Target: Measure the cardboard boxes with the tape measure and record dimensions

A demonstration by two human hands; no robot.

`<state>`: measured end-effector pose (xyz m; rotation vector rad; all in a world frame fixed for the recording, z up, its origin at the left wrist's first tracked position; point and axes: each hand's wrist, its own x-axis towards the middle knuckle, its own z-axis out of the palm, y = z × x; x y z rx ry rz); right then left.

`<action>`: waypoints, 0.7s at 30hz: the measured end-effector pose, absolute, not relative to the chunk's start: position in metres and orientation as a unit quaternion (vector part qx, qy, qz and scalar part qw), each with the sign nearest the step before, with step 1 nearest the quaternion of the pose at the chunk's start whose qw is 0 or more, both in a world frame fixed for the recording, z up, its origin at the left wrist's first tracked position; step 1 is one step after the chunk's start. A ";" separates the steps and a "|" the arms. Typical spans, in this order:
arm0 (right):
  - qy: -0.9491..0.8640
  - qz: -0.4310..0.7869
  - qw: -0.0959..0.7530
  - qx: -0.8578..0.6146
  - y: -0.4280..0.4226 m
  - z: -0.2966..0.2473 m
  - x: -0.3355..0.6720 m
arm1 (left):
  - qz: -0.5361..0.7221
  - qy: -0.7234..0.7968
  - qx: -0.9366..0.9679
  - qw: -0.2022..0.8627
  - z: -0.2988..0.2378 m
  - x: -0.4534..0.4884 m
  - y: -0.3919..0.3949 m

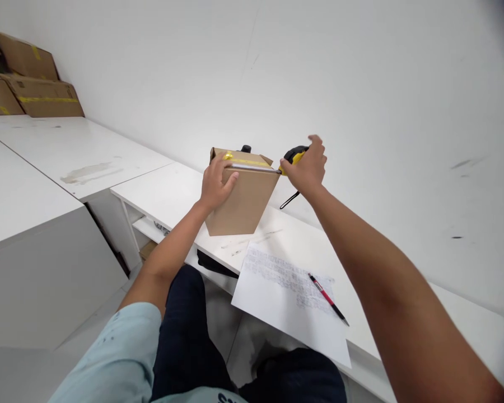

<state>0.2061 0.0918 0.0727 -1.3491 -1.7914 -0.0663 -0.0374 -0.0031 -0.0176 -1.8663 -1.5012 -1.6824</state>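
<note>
Your left hand (215,182) pinches the tape (254,166) onto the box (241,198); your right hand (307,168) clasps its case (294,155). Tape spans box top; pen (327,298) near box lies idle.

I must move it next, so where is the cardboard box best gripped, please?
Probably by its left and right walls, from the near side: the cardboard box has flat faces, while the left hand and the tape measure in the right hand occupy its top edge.

Tape measure (294,155) partly behind right hand (307,169)
</note>
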 end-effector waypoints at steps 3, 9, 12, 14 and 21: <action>-0.688 -0.033 0.442 -0.574 0.082 0.104 0.205 | -0.603 -0.486 -0.629 0.071 -0.022 -0.042 -0.002; -0.685 -0.025 0.422 -0.593 0.095 0.142 0.207 | -0.478 -0.531 -0.692 0.104 -0.008 -0.029 -0.030; -0.685 -0.006 0.358 -0.635 0.097 0.135 0.199 | -0.393 -0.605 -0.677 0.146 0.005 0.001 -0.053; -0.688 0.005 0.332 -0.646 0.094 0.125 0.192 | -0.338 -0.631 -0.675 0.177 0.013 0.025 -0.066; -0.718 0.003 0.319 -0.618 0.104 0.105 0.199 | -0.320 -0.607 -0.709 0.163 0.066 0.039 -0.025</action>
